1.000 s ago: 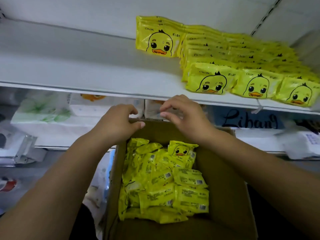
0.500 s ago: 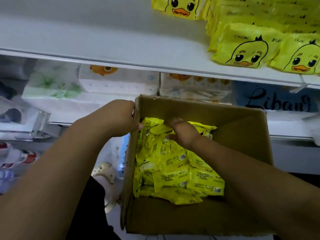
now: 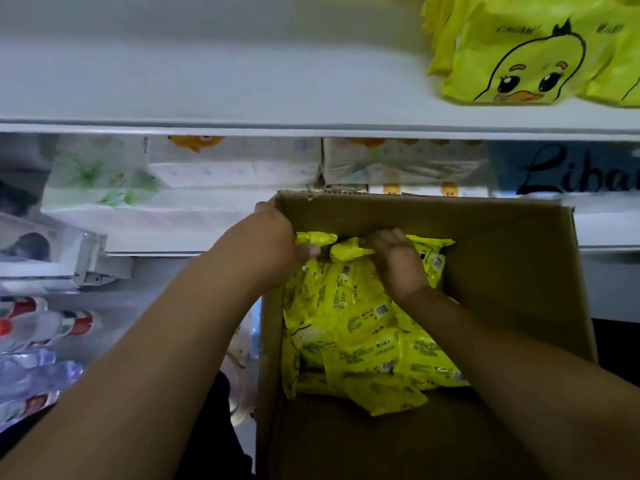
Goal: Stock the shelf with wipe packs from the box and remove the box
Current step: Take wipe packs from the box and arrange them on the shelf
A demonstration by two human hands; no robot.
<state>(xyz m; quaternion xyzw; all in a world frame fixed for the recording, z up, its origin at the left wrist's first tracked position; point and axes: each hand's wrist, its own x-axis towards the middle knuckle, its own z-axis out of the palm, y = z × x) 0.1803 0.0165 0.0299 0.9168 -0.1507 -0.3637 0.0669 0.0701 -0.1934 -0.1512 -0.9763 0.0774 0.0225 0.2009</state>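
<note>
An open brown cardboard box [image 3: 512,271] sits in front of me, holding several yellow duck-print wipe packs [image 3: 356,334] in a loose heap. My left hand [image 3: 266,244] grips the box's left wall near the far corner, thumb inside. My right hand [image 3: 398,261] is down inside the box, fingers curled round a yellow pack [image 3: 349,251] at the far end of the heap. More yellow duck packs [image 3: 530,60] stand on the white upper shelf [image 3: 207,81] at top right; the shelf's left part is bare.
The lower shelf behind the box holds white tissue and wipe packages [image 3: 235,164] and a blue pack with black script [image 3: 568,171]. Bottles with red labels [image 3: 38,323] lie at lower left. A clear plastic holder [image 3: 52,251] sits at left.
My right hand went from the box's far rim down into the heap and closed on a pack. The view dropped and moved closer. My left hand stayed on the box wall.
</note>
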